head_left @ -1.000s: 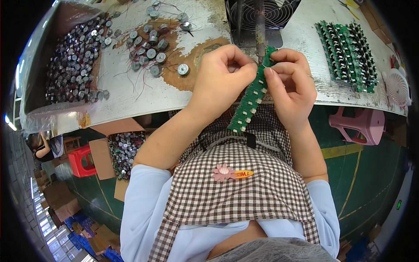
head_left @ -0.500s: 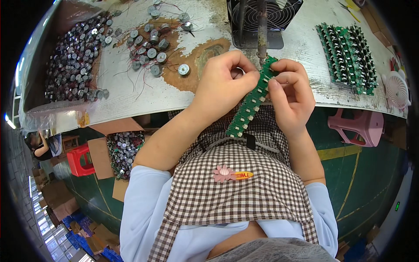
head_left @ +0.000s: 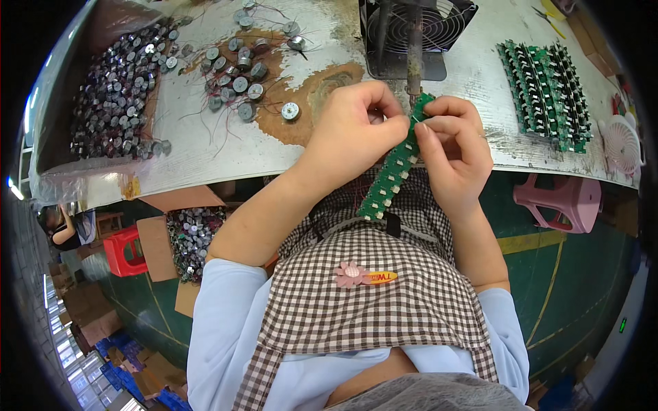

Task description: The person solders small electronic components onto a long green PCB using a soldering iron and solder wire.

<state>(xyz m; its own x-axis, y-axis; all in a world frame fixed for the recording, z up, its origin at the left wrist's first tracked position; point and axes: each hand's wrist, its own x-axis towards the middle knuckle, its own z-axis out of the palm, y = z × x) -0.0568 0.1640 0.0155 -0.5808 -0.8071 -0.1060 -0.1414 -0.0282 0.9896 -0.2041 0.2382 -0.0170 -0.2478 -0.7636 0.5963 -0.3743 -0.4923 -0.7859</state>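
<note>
- At the strip's upper right edge, the right hand [head_left: 456, 154] pinches the green circuit-board strip [head_left: 396, 168] between thumb and fingers, a narrow grip near one end.
- Beside the opposite edge, the left hand [head_left: 360, 123] has thumb and forefinger drawn close together; I cannot tell whether they hold anything (the thumb covers the spot).
- The board hangs in front of the workbench [head_left: 473, 75], its lower part over the checked apron [head_left: 370, 315]. With so much length unsupported, it could swing or twist if the pinch slackens.
- Just over its upper end, the upright soldering iron [head_left: 415, 61] points down; contact is unclear. If it is hot, a small slip could scorch the board or burn a fingertip, since both hands sit so near.
- The board's long axis slants: the upper end points away from the body and rightward to the iron, the lower end toward the lap and leftward. Small white connectors line its right edge.
- Farther out, a black fan [head_left: 384, 34] stands behind the iron, wired motors [head_left: 240, 85] lie left, and stacked circuit boards [head_left: 545, 96] right.
</note>
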